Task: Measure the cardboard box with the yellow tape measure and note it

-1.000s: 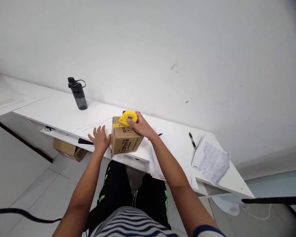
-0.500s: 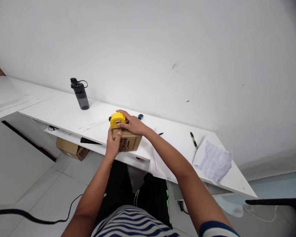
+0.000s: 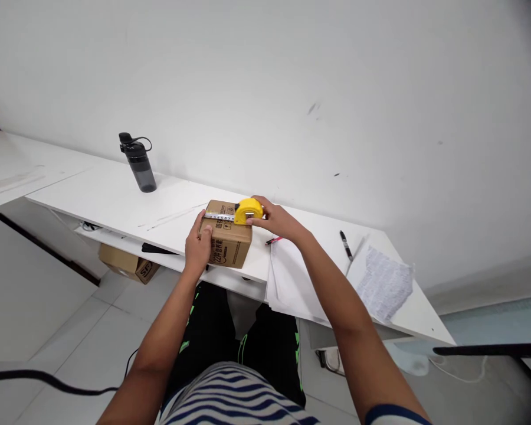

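Note:
A small brown cardboard box stands near the front edge of the white desk. My right hand grips a yellow tape measure at the box's top right edge. Its blade is drawn out leftward across the top of the box. My left hand clasps the box's left end, with the thumb pressing the blade's tip at the top left corner.
A dark water bottle stands at the back left of the desk. White sheets, a crumpled printed paper, a black marker and a red pen lie to the right. Another cardboard box sits under the desk.
My right hand has pulled the tape measure from the box's left end to its right end, drawing the blade across the top. My left hand stays at the left end, pinning the tip.

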Motion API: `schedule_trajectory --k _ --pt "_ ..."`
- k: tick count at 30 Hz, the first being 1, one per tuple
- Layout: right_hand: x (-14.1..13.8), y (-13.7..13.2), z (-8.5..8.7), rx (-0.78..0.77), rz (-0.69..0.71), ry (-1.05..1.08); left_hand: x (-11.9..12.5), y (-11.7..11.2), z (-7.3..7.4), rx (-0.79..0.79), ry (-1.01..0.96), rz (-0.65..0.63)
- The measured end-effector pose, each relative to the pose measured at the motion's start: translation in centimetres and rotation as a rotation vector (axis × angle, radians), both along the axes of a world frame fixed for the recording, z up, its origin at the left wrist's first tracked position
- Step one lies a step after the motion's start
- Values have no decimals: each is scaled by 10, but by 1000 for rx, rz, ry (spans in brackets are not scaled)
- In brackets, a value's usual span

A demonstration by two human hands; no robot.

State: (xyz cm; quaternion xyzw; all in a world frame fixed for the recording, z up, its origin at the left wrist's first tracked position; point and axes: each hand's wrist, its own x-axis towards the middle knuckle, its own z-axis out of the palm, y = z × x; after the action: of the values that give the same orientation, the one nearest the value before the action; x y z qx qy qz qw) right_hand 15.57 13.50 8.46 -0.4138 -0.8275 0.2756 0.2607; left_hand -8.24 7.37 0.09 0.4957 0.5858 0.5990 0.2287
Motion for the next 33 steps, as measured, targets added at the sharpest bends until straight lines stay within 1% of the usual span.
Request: schedule_trajectory --k 3,5,8,13,21,24,29,33 --pt "27 -15 -7 -56 -77 11 0 7 -1 27 -3 -21" --pt "34 -23 -10 -76 -106 27 0 11 -2 55 -14 -34" --pt "33 -27 -10 -24 -138 -34 -1 16 -3 92 -44 -49" --pt "27 -25 -7 44 -145 -110 -2 17 -4 103 -77 -48" --pt "41 -33 -2 164 -187 -162 -3 16 -5 94 -61 -65" --pt "44 -37 -8 144 -188 -169 -2 16 -5 100 -63 -66" --pt "43 -41 -23 87 -196 -86 -2 19 -6 94 -72 -69" --pt "43 -40 -26 89 -195 -72 -4 20 -8 99 -62 -67"
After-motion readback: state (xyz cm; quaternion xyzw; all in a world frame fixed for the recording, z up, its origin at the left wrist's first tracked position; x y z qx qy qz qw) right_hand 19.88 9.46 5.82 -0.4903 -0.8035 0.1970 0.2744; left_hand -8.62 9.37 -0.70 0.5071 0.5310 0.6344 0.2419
